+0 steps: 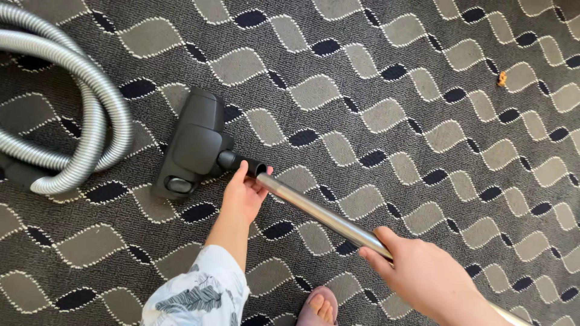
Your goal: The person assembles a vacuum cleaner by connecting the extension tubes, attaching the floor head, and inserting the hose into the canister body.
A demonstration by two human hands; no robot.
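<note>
A black vacuum floor head [193,145] lies on the patterned carpet, left of centre. Its neck joins a silver metal tube [320,214] that runs down to the right. My left hand [243,193] grips the joint where the tube meets the black neck, thumb up against the collar. My right hand [423,274] is closed around the tube lower down, near the bottom right. A white sleeve with a leaf print covers my left forearm.
A grey ribbed vacuum hose [90,108] coils on the carpet at the left edge. A small orange crumb [501,78] lies at the upper right. My foot in a pink slipper [320,308] shows at the bottom edge.
</note>
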